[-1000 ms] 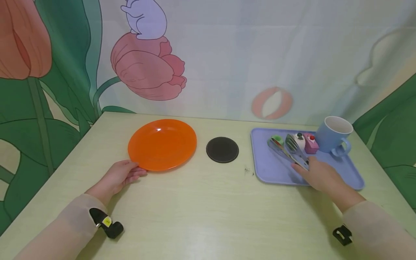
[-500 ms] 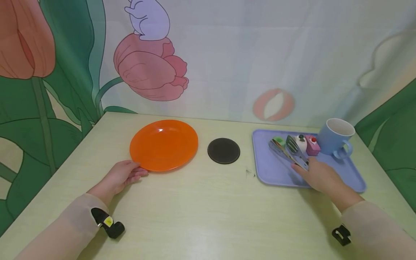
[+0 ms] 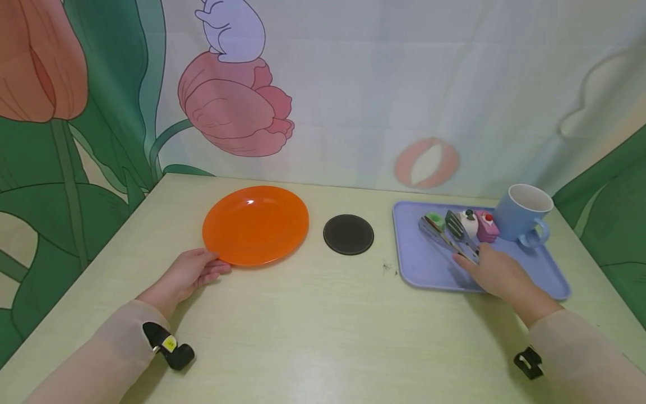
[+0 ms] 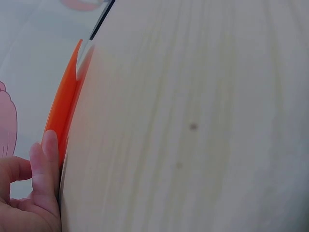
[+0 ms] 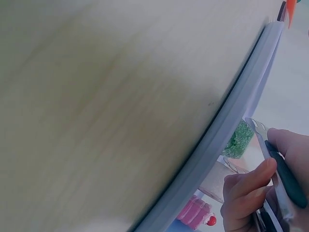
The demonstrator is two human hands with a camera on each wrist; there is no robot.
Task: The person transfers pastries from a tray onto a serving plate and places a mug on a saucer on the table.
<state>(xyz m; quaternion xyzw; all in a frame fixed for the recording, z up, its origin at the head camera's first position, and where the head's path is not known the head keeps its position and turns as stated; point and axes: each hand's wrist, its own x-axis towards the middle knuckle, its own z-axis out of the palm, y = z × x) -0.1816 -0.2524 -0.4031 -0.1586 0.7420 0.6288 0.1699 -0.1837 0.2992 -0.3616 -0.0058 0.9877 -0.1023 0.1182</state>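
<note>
In the head view my left hand point(image 3: 189, 272) pinches the near-left rim of an orange plate point(image 3: 257, 224), which lies on the table. The left wrist view shows its fingers point(image 4: 46, 169) at the plate's edge. Over the lavender tray point(image 3: 429, 269), my right hand point(image 3: 499, 272) holds metal tongs point(image 3: 466, 247) with dark grips. The tongs' arms stand apart, with a small green piece point(image 3: 435, 220) between their ends; whether they touch it I cannot tell. Beside it are a white toy cake point(image 3: 469, 223) and a pink toy cake point(image 3: 487, 227) topped with red.
A light blue mug point(image 3: 522, 213) stands at the tray's right end. Between plate and tray lies a round black coaster point(image 3: 348, 234). A printed curtain point(image 3: 343, 101) hangs behind the pale wooden table point(image 3: 313, 331).
</note>
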